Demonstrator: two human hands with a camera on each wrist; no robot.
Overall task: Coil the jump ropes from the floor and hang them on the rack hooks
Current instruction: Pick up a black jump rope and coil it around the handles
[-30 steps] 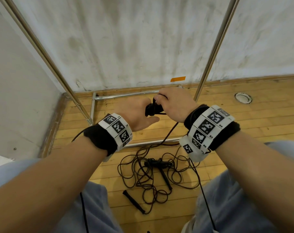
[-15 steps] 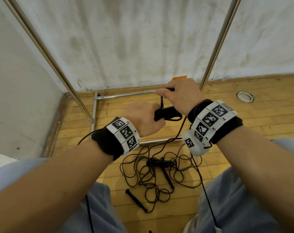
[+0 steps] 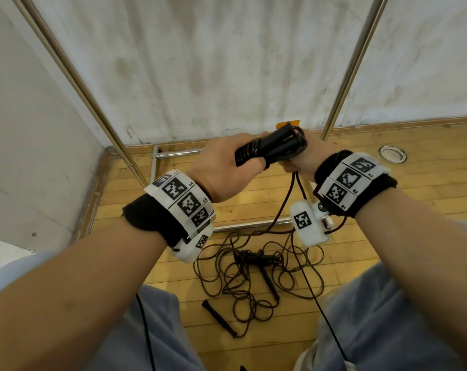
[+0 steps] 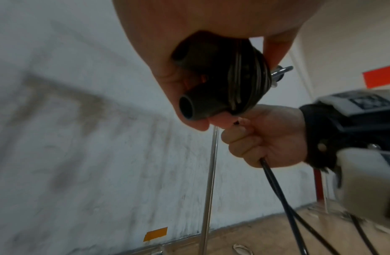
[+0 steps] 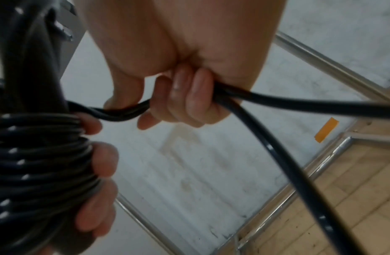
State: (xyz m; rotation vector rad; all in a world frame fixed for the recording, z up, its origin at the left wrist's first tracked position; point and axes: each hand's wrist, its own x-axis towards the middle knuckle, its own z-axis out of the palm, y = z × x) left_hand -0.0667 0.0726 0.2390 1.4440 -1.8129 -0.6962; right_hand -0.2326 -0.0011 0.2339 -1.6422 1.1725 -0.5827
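Nearest me, a tangled black jump rope [image 3: 256, 279] lies loose on the wooden floor [image 3: 414, 183]; above it my left hand [image 3: 224, 170] clenches two black handles wrapped in cord [image 3: 270, 149]; my right hand [image 3: 304, 156] grasps the trailing black cord [image 5: 276, 155]; I judge winding underway; next, another turn, then the metal rack [image 3: 352, 68].

Glossy, seemingly plastic cord [image 5: 298, 172]; polished metal rack [image 3: 352, 68].

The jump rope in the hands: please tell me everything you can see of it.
The jump rope is black, with a glossy cord and two hollow handles held side by side. Many turns of cord wrap round the handles. The left hand grips this bundle; the right hand grips the free cord, which hangs toward the floor.
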